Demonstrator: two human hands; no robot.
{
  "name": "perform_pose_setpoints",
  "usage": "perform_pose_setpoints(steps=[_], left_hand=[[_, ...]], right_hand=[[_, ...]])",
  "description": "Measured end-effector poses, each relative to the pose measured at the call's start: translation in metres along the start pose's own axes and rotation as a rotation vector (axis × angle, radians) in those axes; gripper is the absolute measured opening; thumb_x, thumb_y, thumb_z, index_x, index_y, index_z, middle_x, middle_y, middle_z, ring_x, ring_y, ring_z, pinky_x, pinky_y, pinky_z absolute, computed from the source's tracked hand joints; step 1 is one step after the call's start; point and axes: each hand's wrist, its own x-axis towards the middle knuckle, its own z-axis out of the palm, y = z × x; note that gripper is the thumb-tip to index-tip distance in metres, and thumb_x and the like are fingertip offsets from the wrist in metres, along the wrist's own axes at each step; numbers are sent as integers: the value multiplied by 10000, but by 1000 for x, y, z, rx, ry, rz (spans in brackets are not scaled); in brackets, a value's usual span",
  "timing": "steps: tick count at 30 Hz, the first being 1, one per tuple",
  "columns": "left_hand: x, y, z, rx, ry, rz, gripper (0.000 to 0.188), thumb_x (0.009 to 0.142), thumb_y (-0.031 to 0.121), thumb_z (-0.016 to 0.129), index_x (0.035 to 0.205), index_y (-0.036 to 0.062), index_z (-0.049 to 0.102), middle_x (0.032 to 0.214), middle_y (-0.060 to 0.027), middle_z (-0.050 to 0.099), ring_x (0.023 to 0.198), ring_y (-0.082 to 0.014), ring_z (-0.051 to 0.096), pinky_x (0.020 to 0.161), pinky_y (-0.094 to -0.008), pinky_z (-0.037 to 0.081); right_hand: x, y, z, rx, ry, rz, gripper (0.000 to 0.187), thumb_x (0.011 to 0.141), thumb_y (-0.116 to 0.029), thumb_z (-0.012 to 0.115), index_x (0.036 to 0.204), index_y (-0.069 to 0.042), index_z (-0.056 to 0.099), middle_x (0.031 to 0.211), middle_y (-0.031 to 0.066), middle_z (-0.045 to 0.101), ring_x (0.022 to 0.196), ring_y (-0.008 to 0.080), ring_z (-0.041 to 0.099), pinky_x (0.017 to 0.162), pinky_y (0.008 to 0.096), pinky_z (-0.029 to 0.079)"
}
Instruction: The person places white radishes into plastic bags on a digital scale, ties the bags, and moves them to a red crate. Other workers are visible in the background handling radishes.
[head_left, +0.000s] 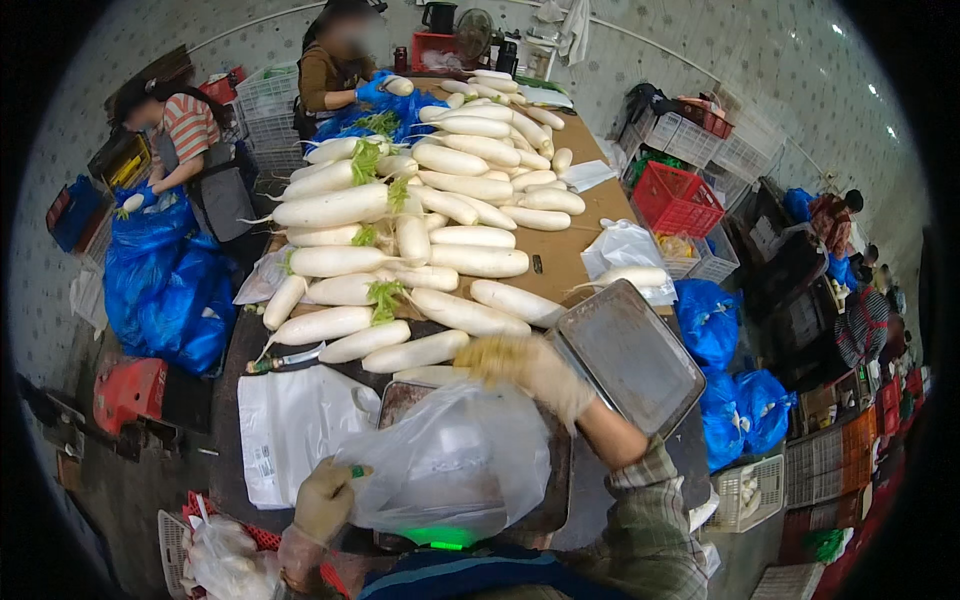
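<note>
My left hand (325, 500), in a pale glove, pinches the edge of a clear plastic bag (450, 455). The bag spreads over a metal tray, with a green-lit display (440, 537) at its near edge. My right hand (525, 372), in a glove stained yellow at the fingers, reaches past the bag's far side. Its fingers curl down over the end of a daikon radish (428, 375); the fingertips are hidden. Another daikon (415, 352) lies right beside them. A large pile of white daikons (440, 210), some with green tops, covers the table beyond.
An empty metal tray (630, 350) sits tilted at my right. White bags (300, 430) lie at the left, below a knife (285, 360). Two co-workers (335, 70) (185, 130) handle daikons and blue bags at the far left. Blue sacks (708, 320) and crates (678, 200) stand right of the table.
</note>
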Motion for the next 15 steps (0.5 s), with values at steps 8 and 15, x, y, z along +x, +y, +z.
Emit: perform_pose_setpoints(steps=[8, 15], left_hand=[[5, 35, -3, -438, 129, -503, 465, 789, -129, 476, 1155, -7, 736, 909, -26, 702, 695, -69, 553, 663, -199, 455], [12, 30, 1, -550, 86, -481, 495, 766, -139, 487, 1171, -2, 736, 1032, -63, 706, 766, -87, 591, 706, -200, 467]], right_hand=[[150, 120, -161, -1178, 131, 342, 701, 741, -333, 809, 1369, -95, 610, 1286, 194, 668, 1222, 358, 622, 1028, 416, 493], [156, 117, -185, -1026, 19, 224, 699, 698, -233, 838, 1339, -78, 607, 1274, 200, 667, 1194, 337, 633, 1014, 410, 496]])
